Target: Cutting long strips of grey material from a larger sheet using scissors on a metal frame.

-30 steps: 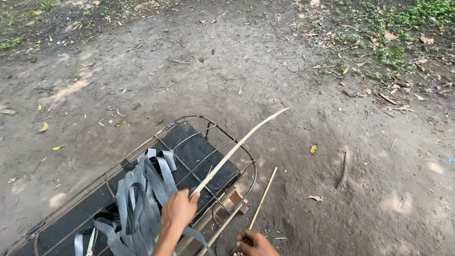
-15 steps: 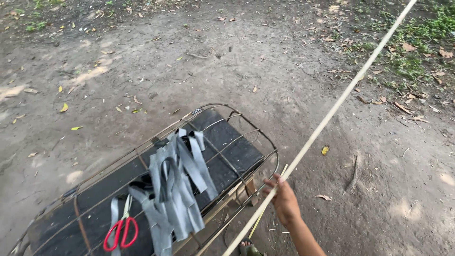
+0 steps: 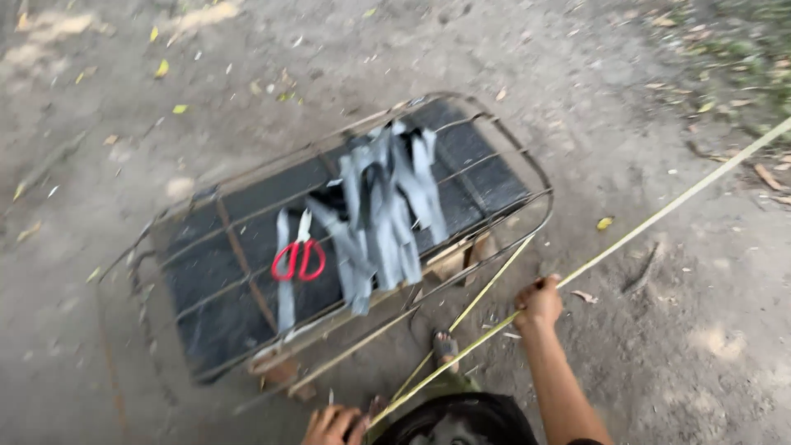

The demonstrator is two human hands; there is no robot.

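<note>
Two hands on one long bamboo strip (image 3: 643,222) just beside the wire rack (image 3: 527,156): your right hand (image 3: 540,303) fisted mid-length, left hand (image 3: 331,425) pinching the near end—prob. light, whippy, sharp-edged, so grip wide apart.

We record bare, packed earth (image 3: 643,346) as the ground, scattered with dry leaves (image 3: 605,222) and small twigs. Directly on it stands a metal wire rack (image 3: 540,177) with a dark panel (image 3: 222,272) inside, resting tilted on what look like wooden blocks (image 3: 449,262). On the rack lie a bundle of grey strips (image 3: 387,214) and red-handled scissors (image 3: 298,257), just beside each other. The view is blurred.
</note>
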